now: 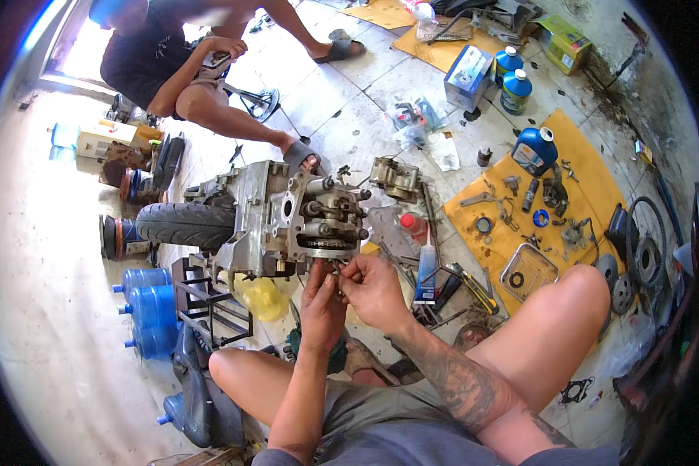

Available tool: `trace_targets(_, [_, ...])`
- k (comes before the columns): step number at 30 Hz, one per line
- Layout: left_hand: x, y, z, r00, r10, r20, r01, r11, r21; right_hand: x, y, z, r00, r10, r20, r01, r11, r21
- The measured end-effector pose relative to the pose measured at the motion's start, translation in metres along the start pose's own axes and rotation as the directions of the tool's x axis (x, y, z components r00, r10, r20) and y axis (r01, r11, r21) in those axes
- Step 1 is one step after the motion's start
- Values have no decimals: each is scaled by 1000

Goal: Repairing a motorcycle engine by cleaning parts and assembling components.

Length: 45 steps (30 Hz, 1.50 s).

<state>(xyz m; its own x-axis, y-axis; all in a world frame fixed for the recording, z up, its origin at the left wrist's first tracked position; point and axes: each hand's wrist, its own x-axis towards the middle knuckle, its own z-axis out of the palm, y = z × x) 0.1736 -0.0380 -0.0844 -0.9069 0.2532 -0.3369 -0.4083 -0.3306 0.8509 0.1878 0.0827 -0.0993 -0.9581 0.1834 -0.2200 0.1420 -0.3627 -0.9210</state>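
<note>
In front of me stands a scooter engine [256,217] with its cylinder head [326,213] facing right, the rocker arms and timing chain exposed. Just below the head's lower edge, my left hand [322,311] is raised with its fingers pressed together. Against its fingertips my right hand [374,291] pinches, thumb to forefinger. Whatever lies between the fingers is too small to make out. Whether the fingertips touch the engine, I cannot tell. A rear tyre [186,225] joins the engine on its left side. Close to my right hand lies a blue-and-white tube [426,272] with a red-capped bottle [413,224] beyond it.
Yellow cardboard [474,186] on the right holds engine parts, a blue oil bottle [534,151] and a metal tray [528,272]. A utility knife [480,291] lies nearer. Blue water jugs [151,311] and a black metal stand [210,299] are left. A co-worker [151,70] sits at the far left.
</note>
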Motion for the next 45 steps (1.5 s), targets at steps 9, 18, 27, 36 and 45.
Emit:
trace_targets(9, [-3, 6, 4, 996, -16, 93, 20, 999, -46, -4, -3, 12, 998, 63, 12, -64, 984, 169])
trace_targets(18, [-39, 33, -25, 951, -148, -270, 211, 952, 223, -9, -9, 28, 939, 291, 184, -340, 703, 625])
trace_targets(27, [-55, 20, -12, 984, -171, -49, 174, 983, 54, -7, -6, 23, 942, 234, 241, -325, 816, 477])
trace_targets(36, [-56, 22, -4, 964, 264, -26, -129, 553, 823, 0, -24, 13, 954, 217, 208, -259, 944, 205])
trace_targets(45, [-59, 20, -15, 891, 262, -372, -112, 919, 377, 3, -9, 18, 932, 321, 170, -362, 865, 349])
